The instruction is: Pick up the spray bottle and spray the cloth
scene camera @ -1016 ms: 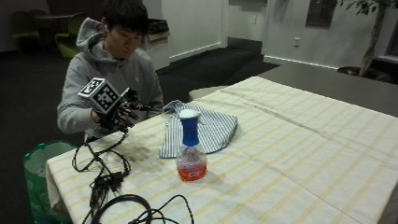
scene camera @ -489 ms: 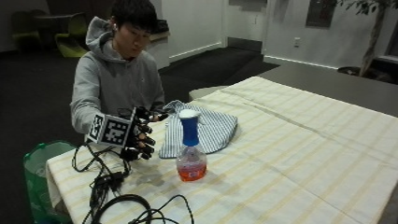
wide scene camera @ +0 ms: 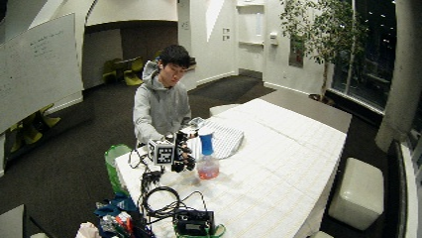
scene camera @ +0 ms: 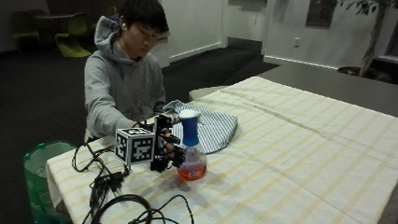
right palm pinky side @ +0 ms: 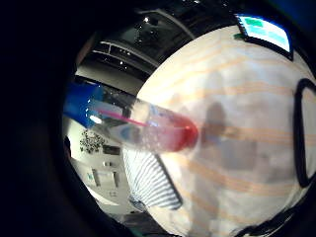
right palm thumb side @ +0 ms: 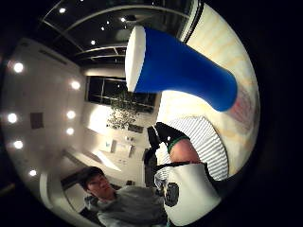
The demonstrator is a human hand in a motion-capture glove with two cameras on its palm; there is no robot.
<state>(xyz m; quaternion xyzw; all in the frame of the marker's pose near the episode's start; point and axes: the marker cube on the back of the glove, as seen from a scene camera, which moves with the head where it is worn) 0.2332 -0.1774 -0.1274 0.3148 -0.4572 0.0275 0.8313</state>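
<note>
On the yellow-striped tablecloth (scene camera: pixel 298 154), the spray bottle (scene camera: pixel 190 149) stands upright just in front of the striped cloth (scene camera: pixel 211 128). Beside it, the gloved right hand (scene camera: pixel 168 149) reaches its fingers to the bottle's side; whether they actually grip it, I cannot tell.

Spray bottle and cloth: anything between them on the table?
Nothing. In the outside view only bare striped tablecloth shows between the bottle and the cloth behind it. The gloved hand is at the bottle's other side.
</note>
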